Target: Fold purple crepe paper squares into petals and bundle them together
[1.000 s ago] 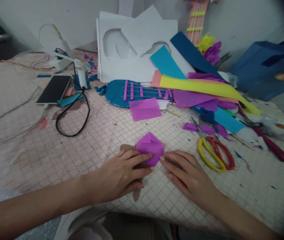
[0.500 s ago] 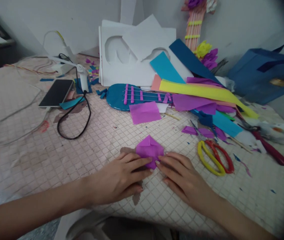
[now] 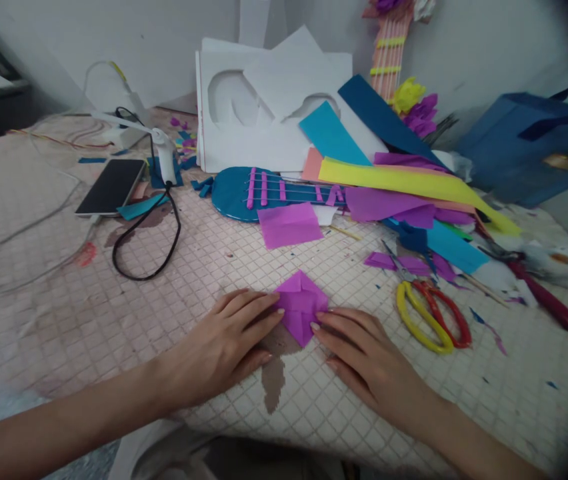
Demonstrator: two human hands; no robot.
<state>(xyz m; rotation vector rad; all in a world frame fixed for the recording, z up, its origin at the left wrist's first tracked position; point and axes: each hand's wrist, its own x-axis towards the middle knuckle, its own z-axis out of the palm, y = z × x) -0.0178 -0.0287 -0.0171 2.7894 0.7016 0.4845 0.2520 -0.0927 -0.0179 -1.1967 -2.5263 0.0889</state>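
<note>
A thin purple paper diamond with folded creases (image 3: pixel 301 305) lies on the pale criss-cross tablecloth (image 3: pixel 209 270). The left hand (image 3: pixel 224 337) and right hand (image 3: pixel 367 350) are loosely spread, fingertips touching its sides.

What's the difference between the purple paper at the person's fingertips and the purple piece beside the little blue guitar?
The folded paper is creased into a diamond shape, while the loose piece is roughly rectangular and looks unfolded. The left hand and right hand both touch the folded paper; neither touches the loose piece. The folded paper sits nearer the person, the loose piece farther off, by the blue guitar. Both are a similar purple.
</note>
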